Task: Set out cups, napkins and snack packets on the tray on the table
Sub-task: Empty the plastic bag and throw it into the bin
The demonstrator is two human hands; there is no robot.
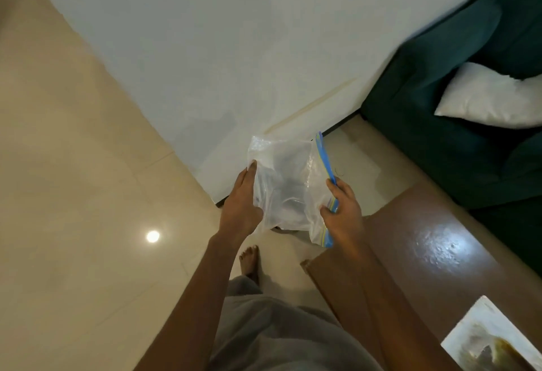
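Bag (287, 177) hangs over the floor (73, 165) beside the table (425, 238): left hand (242, 200) grips one side, right hand (343, 209) pinches the zip edge (probably to open it); contents blurred, likely tray (492, 341) lying on the table.

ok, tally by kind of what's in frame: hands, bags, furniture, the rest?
hands: 2, left hand and right hand, both holding the bag
zip bag: 1, clear with a blue strip, contents unclear
table: 1
tray: 1
sofa: 1
pillow: 1
total: 7
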